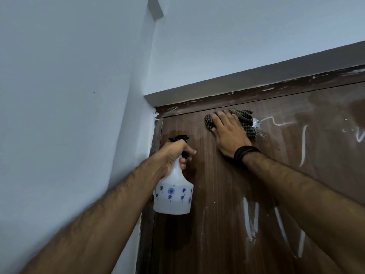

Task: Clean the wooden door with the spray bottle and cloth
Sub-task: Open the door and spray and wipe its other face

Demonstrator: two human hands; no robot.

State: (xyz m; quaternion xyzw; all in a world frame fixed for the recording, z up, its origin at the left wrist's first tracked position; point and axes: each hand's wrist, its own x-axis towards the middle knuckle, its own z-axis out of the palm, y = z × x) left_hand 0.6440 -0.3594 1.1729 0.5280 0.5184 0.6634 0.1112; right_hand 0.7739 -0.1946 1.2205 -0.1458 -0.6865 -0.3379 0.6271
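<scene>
Left hand [173,153] hides spray bottle [173,194] trigger.

Above the right hand [227,129], the door frame [256,95] caps the wooden door [227,194] just past the cloth [245,121]. Leftward, the left hand [173,153] and spray bottle [173,194] stand before the door's edge, with the wall [69,95] close beside them. Rightward and downward the door face lies open (streaked white).

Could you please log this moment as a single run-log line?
left hand: grips spray bottle | right hand: presses checked cloth flat on wooden door, near top edge | white streaks: remain at right
</scene>
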